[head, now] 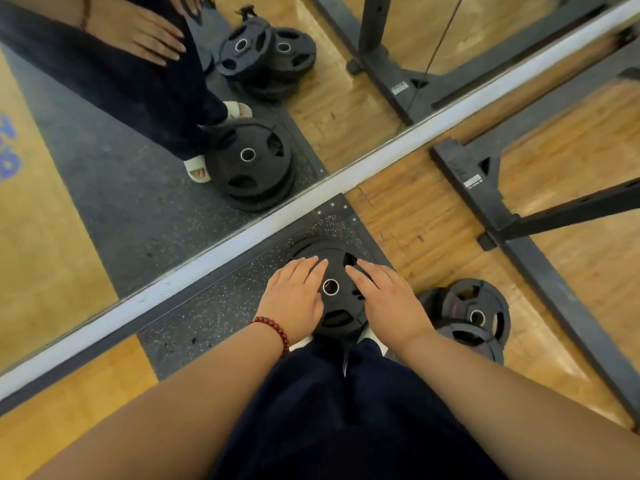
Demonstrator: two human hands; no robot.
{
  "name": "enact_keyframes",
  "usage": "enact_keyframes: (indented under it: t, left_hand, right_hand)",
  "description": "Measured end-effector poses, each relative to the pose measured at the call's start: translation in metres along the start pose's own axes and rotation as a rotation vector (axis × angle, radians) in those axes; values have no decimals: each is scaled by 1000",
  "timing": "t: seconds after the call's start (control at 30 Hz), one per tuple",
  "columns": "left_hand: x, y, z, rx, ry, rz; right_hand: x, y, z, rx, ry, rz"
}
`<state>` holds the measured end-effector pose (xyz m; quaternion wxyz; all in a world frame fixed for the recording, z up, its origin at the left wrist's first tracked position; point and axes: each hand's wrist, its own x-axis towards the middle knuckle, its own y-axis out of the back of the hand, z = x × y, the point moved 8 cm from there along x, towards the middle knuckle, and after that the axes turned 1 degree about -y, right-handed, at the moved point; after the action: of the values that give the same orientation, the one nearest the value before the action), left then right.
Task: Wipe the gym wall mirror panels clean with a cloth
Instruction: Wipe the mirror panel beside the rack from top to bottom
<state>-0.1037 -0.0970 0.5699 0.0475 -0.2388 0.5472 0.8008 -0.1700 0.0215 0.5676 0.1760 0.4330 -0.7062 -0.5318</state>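
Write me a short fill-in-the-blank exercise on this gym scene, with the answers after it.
1. Both hands, the left hand and the right hand, hang over a black ____ plate.
2. The left wrist wears a red ____ bracelet.
3. Neither hand holds a ____ for the mirror.

Answers: weight; bead; cloth

Wooden floor [433, 216] under me, warm plank grain. Dark speckled rubber mat [214, 306] set into it, corner plate with small screws near the wall. Pale baseboard strip [381, 150] runs diagonally along the foot of the wall. Black steel rack base [540, 265] to my right, beams bolted in a T, white sticker on one. Stack of black weight plates [474, 317] beside it, on the wood.
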Motion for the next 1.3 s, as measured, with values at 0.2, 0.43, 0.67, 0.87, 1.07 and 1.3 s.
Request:
enact_keyframes:
  t: [0.2,0.43,0.67,0.87,1.07,1.3]
  left_hand:
    - [15,16,27,-500,58,7]
    - [26,31,59,-980,194,45]
    - [13,28,45,-1294,374,39]
    - [-10,33,31,-1662,400,-119]
    - [-25,33,12,-1716,374,-148]
    - [-39,34,4,-1727,305,-216]
  right_hand:
    - [-12,34,36,905,-484,90]
    - [-27,43,43,1750,-714,43]
    - [-34,40,34,1677,-816,16]
    - [-35,43,11,1817,-813,202]
    - [-43,40,-2,1453,-827,341]
    - [-40,60,-60,421,-46,210]
